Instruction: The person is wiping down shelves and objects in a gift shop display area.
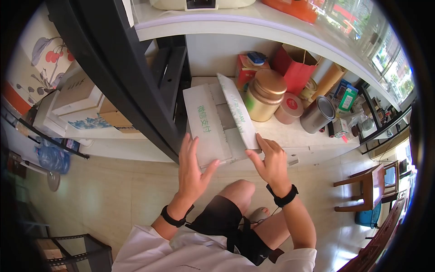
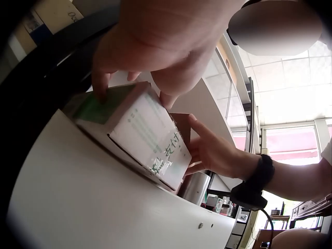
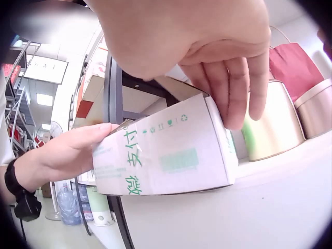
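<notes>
Head: box (image 1: pixel 205 119) between hands (image 1: pixel 191 174) (image 1: pixel 273 165), seemingly against both

White box (image 1: pixel 207 129), matt cardboard, glossy clear tape (image 2: pixel 163 166) on it. Right of box: gold canister (image 1: pixel 262 109), smooth shiny metal; red bag (image 1: pixel 294 68), matt paper. Left of box: black post (image 1: pixel 118 81), smooth, looks metal.

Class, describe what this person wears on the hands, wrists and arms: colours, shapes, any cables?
The left hand and right hand are ungloved. The left wristband and right wristband are black. A boxy black device sits on the right one, trailing a thin dark cable. The short sleeves are white.
</notes>
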Demonstrator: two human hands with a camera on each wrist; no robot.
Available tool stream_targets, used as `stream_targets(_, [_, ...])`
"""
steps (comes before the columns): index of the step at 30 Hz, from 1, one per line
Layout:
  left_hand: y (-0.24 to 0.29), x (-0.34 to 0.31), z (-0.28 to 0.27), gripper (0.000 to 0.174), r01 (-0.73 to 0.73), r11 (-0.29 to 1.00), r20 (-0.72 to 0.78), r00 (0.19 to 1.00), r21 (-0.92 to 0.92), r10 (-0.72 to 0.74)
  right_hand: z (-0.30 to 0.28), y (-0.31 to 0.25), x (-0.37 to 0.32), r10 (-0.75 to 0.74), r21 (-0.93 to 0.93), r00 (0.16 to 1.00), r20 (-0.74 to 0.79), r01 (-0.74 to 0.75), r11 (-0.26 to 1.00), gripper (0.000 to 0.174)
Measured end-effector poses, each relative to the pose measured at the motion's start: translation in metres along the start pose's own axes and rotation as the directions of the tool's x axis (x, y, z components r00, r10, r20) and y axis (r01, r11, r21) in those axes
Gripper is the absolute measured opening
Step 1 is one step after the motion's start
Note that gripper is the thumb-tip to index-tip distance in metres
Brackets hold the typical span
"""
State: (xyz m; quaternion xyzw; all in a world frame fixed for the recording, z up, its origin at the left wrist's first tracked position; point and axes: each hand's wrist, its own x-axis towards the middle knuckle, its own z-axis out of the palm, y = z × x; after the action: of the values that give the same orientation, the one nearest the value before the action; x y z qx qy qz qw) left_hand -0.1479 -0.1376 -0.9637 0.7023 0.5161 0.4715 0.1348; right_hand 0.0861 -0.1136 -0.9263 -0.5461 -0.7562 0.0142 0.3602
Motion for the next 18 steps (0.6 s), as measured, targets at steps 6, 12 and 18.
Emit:
stream_targets(6, [0.006, -0.002, -0.003, 0.07, 0.033, 0.998, 0.003, 0.999, 0.054, -0.033, 0.003, 0.013, 0.001, 0.06, 0.107, 0.996, -0.06, -0.054, 0.993, 0.032])
stream_targets(12, [0.003, -0.001, -0.002, 0.064, 0.035, 0.999, -0.057, 0.998, 0.03, -0.033, 0.007, 0.022, -0.004, 0.171, 0.197, 0.984, -0.048, -0.158, 0.967, 0.044])
stream_targets(18, [-0.01, -0.002, 0.001, 0.051, 0.032, 0.997, -0.122, 0.992, -0.07, -0.041, 0.003, 0.013, -0.002, 0.251, 0.4, 0.968, 0.022, -0.238, 0.885, 0.036])
